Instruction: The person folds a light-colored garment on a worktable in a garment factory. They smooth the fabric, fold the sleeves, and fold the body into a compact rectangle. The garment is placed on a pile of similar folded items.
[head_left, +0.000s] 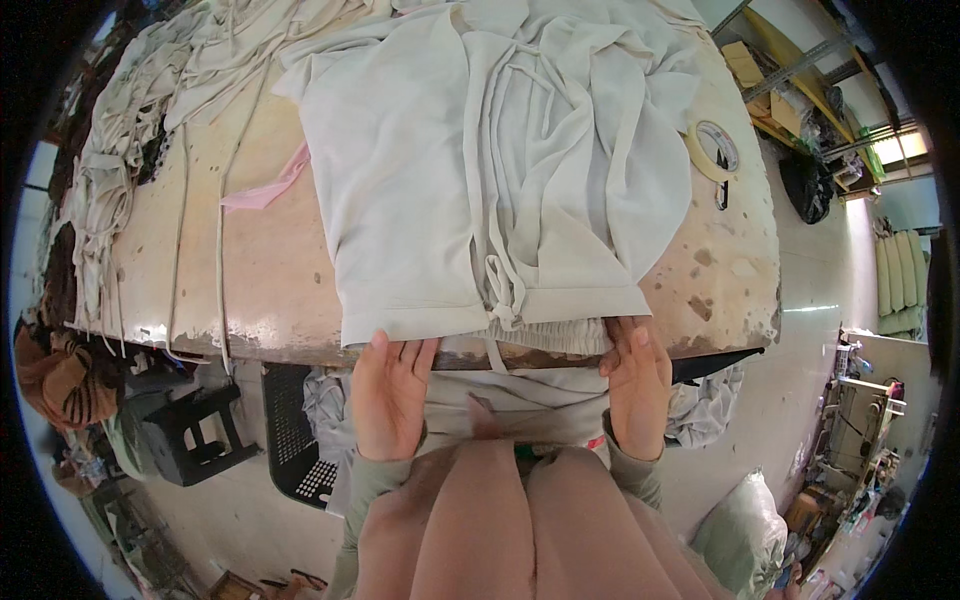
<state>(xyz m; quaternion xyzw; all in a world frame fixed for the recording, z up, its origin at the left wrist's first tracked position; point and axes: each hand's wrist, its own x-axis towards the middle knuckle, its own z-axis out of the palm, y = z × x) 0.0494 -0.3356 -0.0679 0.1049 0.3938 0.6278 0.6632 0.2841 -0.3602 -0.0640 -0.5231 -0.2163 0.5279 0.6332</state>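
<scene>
A pale grey-white garment (405, 202) with a waistband, an elasticated back and a tied drawstring (505, 292) lies on the worn table, its waistband at the near edge. At the waistband's left corner is my left hand (394, 394), palm up, thumb on the cloth's edge and fingers partly under it. My right hand (639, 386) is at the right corner in the same way, with some fingers hidden beneath the cloth. Both hands seem to hold the waistband between thumb and fingers.
More pale cloth (112, 172) with long cords is heaped at the table's left. A pink strip (270, 187) lies nearby. A tape roll (697, 154) and a small black-handled tool (721, 195) lie at right. Below the table stand a black plastic basket (289, 427) holding cloth and a black stool (199, 442).
</scene>
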